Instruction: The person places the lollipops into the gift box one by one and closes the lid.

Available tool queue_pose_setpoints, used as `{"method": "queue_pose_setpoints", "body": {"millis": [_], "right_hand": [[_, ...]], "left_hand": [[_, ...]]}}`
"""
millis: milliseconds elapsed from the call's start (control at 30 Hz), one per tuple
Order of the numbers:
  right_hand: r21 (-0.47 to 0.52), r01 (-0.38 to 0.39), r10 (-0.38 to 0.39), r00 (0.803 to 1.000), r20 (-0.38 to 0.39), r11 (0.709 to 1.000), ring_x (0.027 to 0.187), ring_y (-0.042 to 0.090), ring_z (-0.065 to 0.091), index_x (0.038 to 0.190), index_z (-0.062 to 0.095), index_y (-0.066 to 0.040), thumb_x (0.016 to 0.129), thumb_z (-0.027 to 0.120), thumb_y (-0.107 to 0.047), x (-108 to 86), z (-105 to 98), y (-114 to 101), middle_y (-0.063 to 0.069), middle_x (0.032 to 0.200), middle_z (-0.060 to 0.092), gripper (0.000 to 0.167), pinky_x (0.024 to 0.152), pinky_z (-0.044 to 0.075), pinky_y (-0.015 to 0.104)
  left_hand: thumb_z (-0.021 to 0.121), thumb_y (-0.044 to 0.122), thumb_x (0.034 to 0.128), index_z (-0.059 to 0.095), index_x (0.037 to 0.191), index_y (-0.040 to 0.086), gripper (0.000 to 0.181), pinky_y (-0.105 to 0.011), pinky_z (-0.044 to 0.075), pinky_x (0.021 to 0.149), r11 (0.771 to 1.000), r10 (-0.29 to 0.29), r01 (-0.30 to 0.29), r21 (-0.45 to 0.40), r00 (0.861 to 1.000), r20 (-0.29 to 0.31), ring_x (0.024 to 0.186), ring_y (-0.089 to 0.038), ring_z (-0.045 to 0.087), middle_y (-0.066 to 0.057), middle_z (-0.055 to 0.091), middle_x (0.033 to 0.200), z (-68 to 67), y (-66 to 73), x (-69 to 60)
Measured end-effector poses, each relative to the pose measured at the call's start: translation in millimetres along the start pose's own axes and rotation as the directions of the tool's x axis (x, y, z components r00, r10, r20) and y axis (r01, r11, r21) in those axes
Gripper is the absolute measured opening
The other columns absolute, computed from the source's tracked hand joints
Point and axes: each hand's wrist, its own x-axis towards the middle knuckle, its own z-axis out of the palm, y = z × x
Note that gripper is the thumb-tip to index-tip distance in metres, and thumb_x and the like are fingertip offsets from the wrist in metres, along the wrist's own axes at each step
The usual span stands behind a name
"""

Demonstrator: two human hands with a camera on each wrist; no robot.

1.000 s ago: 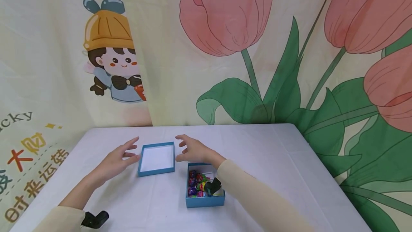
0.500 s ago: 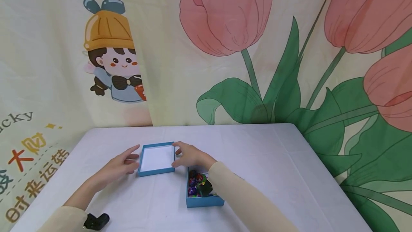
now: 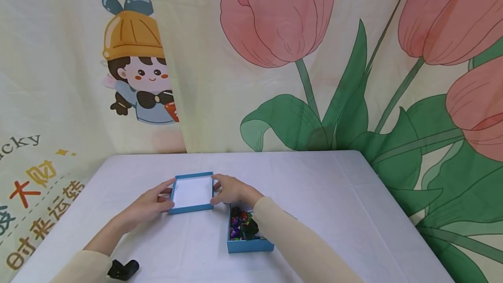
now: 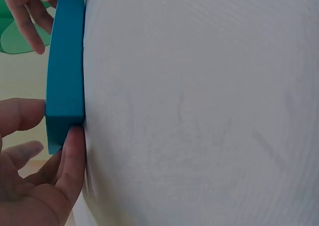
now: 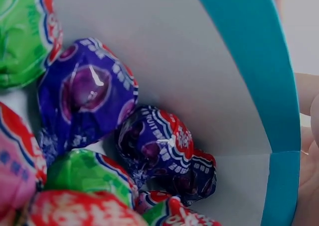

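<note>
A shallow blue box lid (image 3: 191, 210) with a white inside lies hollow side up on the table. At its left edge my left hand (image 3: 147, 204) grips it, thumb by the near corner and fingers farther back. My right hand (image 3: 234, 190) holds the right edge between thumb and forefinger. The left wrist view shows the lid's blue side wall (image 4: 66, 61) with left fingers at its corner. Below my right forearm stands a blue box (image 3: 250, 246) of wrapped lollipops (image 3: 235, 222), partly hidden by the sleeve. Purple, green and red wrappers (image 5: 87, 94) fill the right wrist view.
A white cloth (image 3: 334, 213) covers the table. Behind its far edge hangs a curtain (image 3: 204, 77) printed with tulips and a cartoon figure. A black wrist camera (image 3: 123, 270) sits at the left sleeve.
Both hands have closed in on the lid from its two sides, the right hand coming down and left, the left hand moving right until its fingers meet the edge. The box stays put.
</note>
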Motion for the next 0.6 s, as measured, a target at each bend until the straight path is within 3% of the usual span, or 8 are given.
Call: {"method": "queue_pose_setpoints", "body": {"millis": [333, 500, 600], "right_hand": [[-0.053, 0.003, -0.009, 0.994, -0.106, 0.999, 0.133, 0.025, 0.06, 0.164, 0.041, -0.012, 0.095, 0.081, -0.021, -0.3, -2.9, -0.3, 0.008, 0.147, 0.064, 0.081, 0.115, 0.048, 0.043], [-0.06, 0.046, -0.055, 0.984, -0.17, 0.997, 0.135, 0.027, 0.059, 0.163, 0.043, -0.009, 0.094, 0.08, -0.015, -3.9, -11.0, 4.8, 0.01, 0.146, 0.064, 0.079, 0.114, 0.049, 0.042], [-0.051, 0.081, -0.09, 0.978, -0.188, 0.995, 0.127, 0.026, 0.064, 0.162, 0.043, -0.006, 0.094, 0.078, -0.013, -8.2, -18.4, 8.4, 0.013, 0.146, 0.064, 0.077, 0.109, 0.053, 0.04]], "left_hand": [[0.069, 0.023, 0.1045, 0.013, 0.171, 0.01, 0.088, -0.057, 0.052, 0.109, 0.998, -0.001, 0.002, -0.058, 1.0, 0.005, 0.143, -0.05, 0.045, -0.031, 0.03, 0.165, 5.6, 7.8, 4.1], [0.07, 0.024, 0.1041, 0.011, 0.172, 0.014, 0.09, -0.055, 0.055, 0.106, 0.998, 0.023, -0.024, -0.056, 1.0, -0.02, 0.142, -0.051, 0.048, -0.031, 0.03, 0.165, 7.5, 20.4, 5.9], [0.07, 0.023, 0.1041, 0.011, 0.172, 0.014, 0.09, -0.053, 0.057, 0.104, 0.998, 0.032, -0.034, -0.049, 0.999, -0.039, 0.14, -0.05, 0.051, -0.03, 0.03, 0.165, 9.5, 31.0, 5.4]]}}
